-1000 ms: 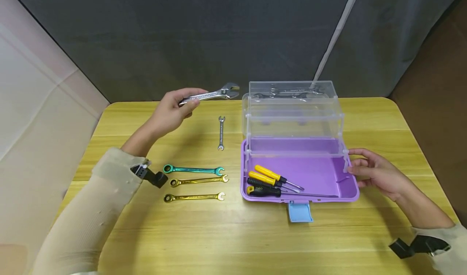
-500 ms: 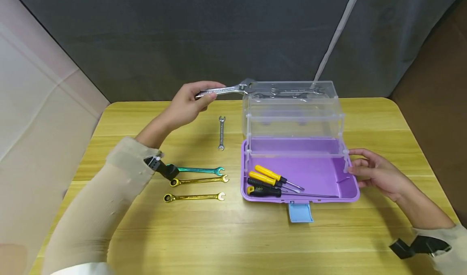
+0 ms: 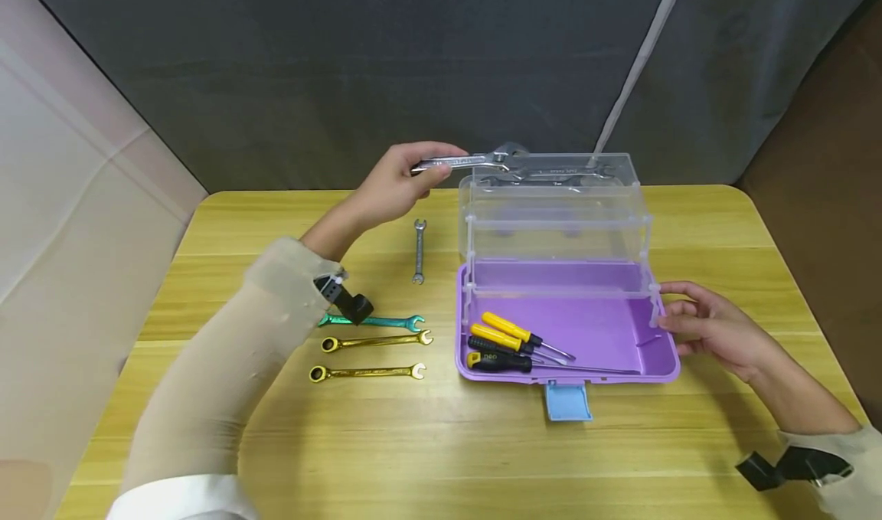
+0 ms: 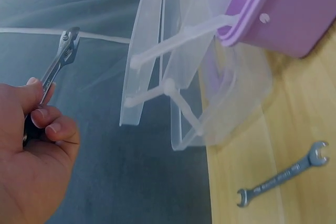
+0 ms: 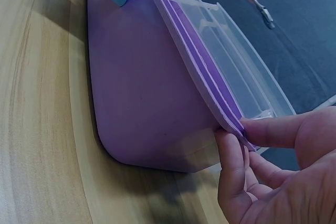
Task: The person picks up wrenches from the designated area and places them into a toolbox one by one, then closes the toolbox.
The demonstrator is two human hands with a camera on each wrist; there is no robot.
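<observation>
Wrench [image 3: 472, 161] and left hand [image 3: 394, 184] have moved rightward: a second ago both were left of the box [image 3: 586, 325], and now the wrench's head overlaps its upper left end in the head view, though how high it hangs is hard to judge. The left hand grips the handle between thumb and fingers. The box has stayed put, and at its right end the right hand [image 3: 717, 328] pinches the rim as before.

Left of the box lie a teal spanner [image 3: 393, 322], partly hidden by the wrist camera [image 3: 347, 302], and two gold spanners [image 3: 375, 341], glossy and ring-ended; nearer the box, a small grey spanner [image 3: 419, 252] has jaws at both ends. The wrench is shiny chrome. The box is smooth purple plastic with rounded corners; translucent trays [image 3: 558, 202] stand above its back, two grey spanners in the top one. Screwdrivers [image 3: 506, 325] with yellow and black handles and slim metal shafts fill its left part. A blue latch [image 3: 568, 403] hangs at its front.
</observation>
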